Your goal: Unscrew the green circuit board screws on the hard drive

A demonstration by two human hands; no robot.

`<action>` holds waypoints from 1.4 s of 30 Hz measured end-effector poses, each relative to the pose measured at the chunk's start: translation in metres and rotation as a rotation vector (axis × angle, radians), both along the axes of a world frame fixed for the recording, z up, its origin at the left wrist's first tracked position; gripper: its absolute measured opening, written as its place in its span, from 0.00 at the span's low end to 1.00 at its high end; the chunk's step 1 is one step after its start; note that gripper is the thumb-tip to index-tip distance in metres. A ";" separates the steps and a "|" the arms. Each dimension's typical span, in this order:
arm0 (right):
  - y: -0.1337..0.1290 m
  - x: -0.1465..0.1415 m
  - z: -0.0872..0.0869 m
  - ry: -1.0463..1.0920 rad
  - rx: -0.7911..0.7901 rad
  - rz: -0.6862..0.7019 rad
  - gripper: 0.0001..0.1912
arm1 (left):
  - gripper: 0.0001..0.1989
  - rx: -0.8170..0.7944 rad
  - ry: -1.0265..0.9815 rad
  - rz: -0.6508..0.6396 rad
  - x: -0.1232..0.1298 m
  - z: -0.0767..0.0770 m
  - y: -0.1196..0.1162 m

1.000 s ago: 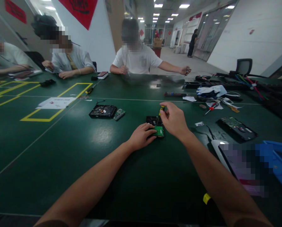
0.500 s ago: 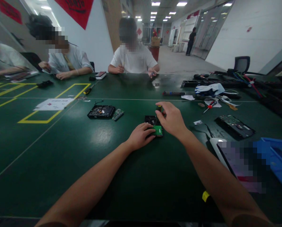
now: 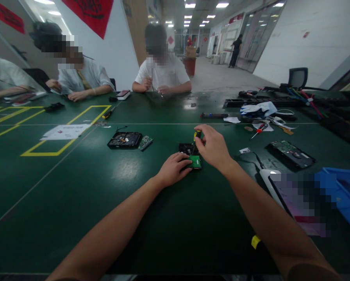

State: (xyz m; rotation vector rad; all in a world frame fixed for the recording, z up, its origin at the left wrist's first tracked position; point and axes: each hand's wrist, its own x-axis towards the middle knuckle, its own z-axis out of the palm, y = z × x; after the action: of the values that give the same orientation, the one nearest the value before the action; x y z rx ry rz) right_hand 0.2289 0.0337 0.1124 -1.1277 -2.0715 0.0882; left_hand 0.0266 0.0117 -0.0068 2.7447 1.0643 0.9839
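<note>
A small hard drive (image 3: 195,161) with a green circuit board lies on the dark green table in front of me. My left hand (image 3: 176,167) grips it from the left, its fingers over the board and the thumb along the near edge. In my right hand (image 3: 212,143) is a screwdriver (image 3: 197,134) with a yellow and black handle, pinched between thumb and fingers. It stands nearly upright above the drive; its tip is too small to make out. Just behind the green board is a black part (image 3: 185,148) of the drive, partly hidden by my left hand.
To the left lie an opened larger drive (image 3: 125,139) and a loose circuit board (image 3: 145,143). On the right are another drive (image 3: 292,155), a red screwdriver (image 3: 259,130), gloves (image 3: 258,109) and a blue bin (image 3: 341,195). A co-worker (image 3: 162,74) sits across the table.
The screwdriver handle has turned a little in my right hand, showing more yellow. My left hand stays on the hard drive. The co-worker across has moved both hands.
</note>
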 end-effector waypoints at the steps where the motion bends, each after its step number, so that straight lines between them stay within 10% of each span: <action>1: 0.000 0.000 0.000 -0.006 0.004 -0.003 0.13 | 0.15 0.002 -0.002 -0.001 0.000 0.000 0.000; 42: 0.002 0.002 0.003 0.002 -0.032 0.045 0.14 | 0.16 -0.025 0.002 0.001 -0.001 -0.002 0.001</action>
State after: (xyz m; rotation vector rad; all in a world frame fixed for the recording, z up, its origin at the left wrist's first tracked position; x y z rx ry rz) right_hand 0.2310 0.0357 0.1154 -1.0995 -2.1008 0.1454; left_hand 0.0252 0.0127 -0.0089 2.7259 1.0706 0.9617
